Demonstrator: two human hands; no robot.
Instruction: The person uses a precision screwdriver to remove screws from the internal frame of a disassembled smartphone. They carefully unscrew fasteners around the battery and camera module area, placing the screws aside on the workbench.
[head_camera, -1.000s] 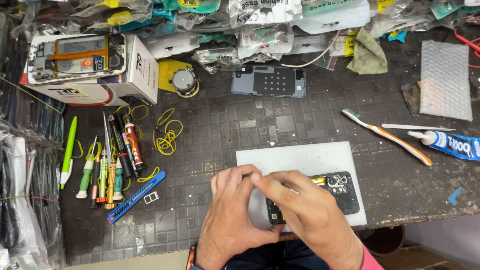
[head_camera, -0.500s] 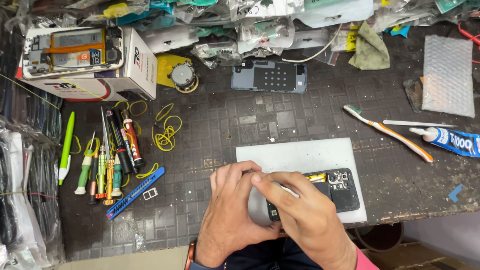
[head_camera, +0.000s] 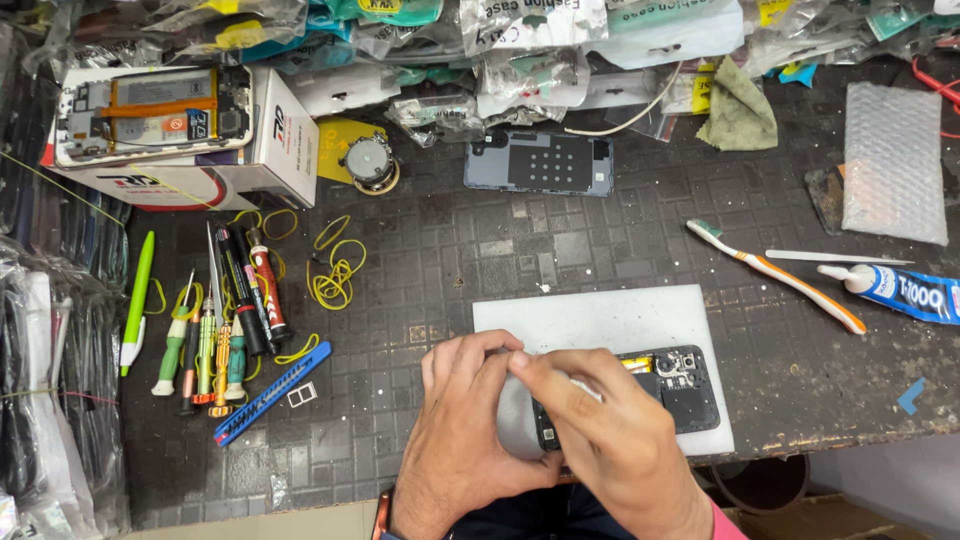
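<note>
Left hand (head_camera: 462, 440) and right hand (head_camera: 610, 440) meet over an opened phone (head_camera: 680, 385) on a white mat (head_camera: 600, 315); fingertips pinch together above it, pinched item too small to tell. Toothbrush (head_camera: 775, 275) well beyond the fingers.

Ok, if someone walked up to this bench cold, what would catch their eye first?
Probably the two hands, left hand and right hand, meeting over an opened phone on a pale mat near the front edge. Next, the row of screwdrivers with yellow rubber bands to the left. On the right lie an orange and white toothbrush and a blue glue tube.
</note>
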